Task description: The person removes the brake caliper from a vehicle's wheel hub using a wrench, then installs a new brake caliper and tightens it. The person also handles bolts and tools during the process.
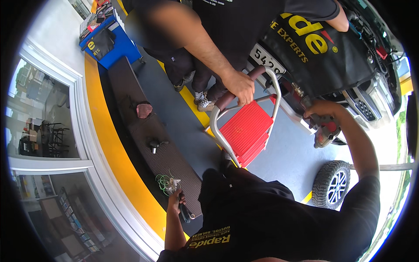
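Observation:
At the right, my right hand (pixel 325 109) is closed round a grey and red impact wrench (pixel 324 131), raised in front of a vehicle's front end. A slim metal end (pixel 299 92) sticks out beyond my fingers toward the bumper. Low at the left, my left hand (pixel 174 201) is closed at a dark bench (pixel 172 159), beside a silver metal piece (pixel 173 184) and a tangle of thin green line (pixel 163 182). A dark, handle-like piece (pixel 187 213) shows just below that hand. Whether the silver and dark parts are one tool I cannot tell.
A co-worker's hand (pixel 240 88) grips the rail of a red-stepped folding ladder (pixel 245 129) before me. A black cover (pixel 336 65) drapes the vehicle's front. A loose wheel (pixel 332 185) stands at the right. A blue cart (pixel 113 39), a reddish cloth (pixel 144 110) and a small dark tool (pixel 156 145) lie left.

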`<state>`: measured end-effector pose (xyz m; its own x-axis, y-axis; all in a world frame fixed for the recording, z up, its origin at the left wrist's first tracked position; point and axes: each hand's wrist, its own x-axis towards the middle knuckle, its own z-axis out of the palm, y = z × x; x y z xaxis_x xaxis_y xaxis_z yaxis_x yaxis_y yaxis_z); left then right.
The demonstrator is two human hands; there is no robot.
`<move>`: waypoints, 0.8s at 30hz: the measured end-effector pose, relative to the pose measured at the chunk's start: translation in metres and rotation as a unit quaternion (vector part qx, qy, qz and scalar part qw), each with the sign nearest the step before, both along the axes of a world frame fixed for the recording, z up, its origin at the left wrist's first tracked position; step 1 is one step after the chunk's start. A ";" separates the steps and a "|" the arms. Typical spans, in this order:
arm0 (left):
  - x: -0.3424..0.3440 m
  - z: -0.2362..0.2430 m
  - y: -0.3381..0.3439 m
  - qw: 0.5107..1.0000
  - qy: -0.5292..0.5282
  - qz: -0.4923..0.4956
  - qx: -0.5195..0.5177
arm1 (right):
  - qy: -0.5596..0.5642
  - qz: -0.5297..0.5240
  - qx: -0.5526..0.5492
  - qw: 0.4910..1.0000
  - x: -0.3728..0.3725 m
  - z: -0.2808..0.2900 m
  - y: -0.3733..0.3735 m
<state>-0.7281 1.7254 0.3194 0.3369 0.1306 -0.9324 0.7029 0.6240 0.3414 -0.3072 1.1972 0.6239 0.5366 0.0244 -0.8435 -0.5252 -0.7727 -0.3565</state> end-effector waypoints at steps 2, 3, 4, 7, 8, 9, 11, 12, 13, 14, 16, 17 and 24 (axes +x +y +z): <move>0.032 0.002 0.009 0.999 -0.031 -0.003 -0.006 | 0.010 0.037 -0.049 0.998 0.020 0.006 0.006; 0.047 0.003 0.011 0.999 -0.041 -0.012 -0.002 | 0.007 0.058 -0.060 0.997 0.030 0.009 0.007; 0.061 0.003 0.014 0.999 -0.050 -0.020 0.001 | 0.004 0.079 -0.072 0.994 0.039 0.011 0.009; 0.096 0.003 0.028 0.998 -0.046 -0.053 -0.007 | -0.004 0.083 -0.017 0.996 0.053 0.021 0.016; 0.106 0.004 0.034 0.997 -0.048 -0.066 -0.014 | 0.011 0.082 -0.027 0.996 0.061 0.026 0.024; 0.114 -0.002 0.040 0.995 -0.049 -0.079 -0.021 | 0.027 0.079 -0.039 0.996 0.068 0.033 0.032; 0.127 -0.011 0.052 0.995 -0.017 -0.097 -0.022 | 0.051 0.083 -0.072 0.993 0.085 0.039 0.042; 0.134 -0.016 0.056 0.994 -0.001 -0.107 -0.026 | 0.061 0.091 -0.096 0.989 0.095 0.041 0.045; 0.136 -0.028 0.063 0.992 0.010 -0.118 -0.037 | 0.072 0.100 -0.121 0.985 0.105 0.044 0.051; 0.139 -0.039 0.072 0.991 0.027 -0.124 -0.048 | 0.072 0.129 -0.160 0.976 0.112 0.051 0.063; 0.147 -0.061 0.091 0.986 0.064 -0.136 -0.070 | 0.076 0.186 -0.234 0.951 0.130 0.067 0.102; 0.146 -0.071 0.102 0.982 0.093 -0.141 -0.088 | 0.065 0.230 -0.264 0.934 0.138 0.070 0.117; 0.212 -0.110 0.189 0.933 0.122 -0.332 -0.068 | 0.085 0.318 -0.371 0.868 0.198 0.048 0.199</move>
